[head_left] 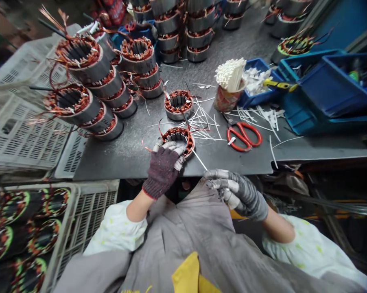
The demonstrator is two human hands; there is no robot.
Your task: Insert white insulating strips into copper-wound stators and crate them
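Observation:
A motor stator (189, 143) with copper windings lies at the table's front edge. My left hand (165, 165), in a dark maroon glove with pale fingertips, is closed over its near left side. From the stator's right side a thin white cord (199, 159) runs down to my right hand (237, 191). That hand, in a grey striped glove with taped fingers, pinches the cord's end off the table edge. Just behind sits a second stator (178, 106). Loose white strips (202, 122) are scattered to the right of both.
Red-handled scissors (243, 136) lie to the right. Behind them stand a can (224, 99) of white sticks and blue bins (308, 93). Stacked stators (98, 101) fill the left and back of the table. Plastic crates (21, 134) stand at left.

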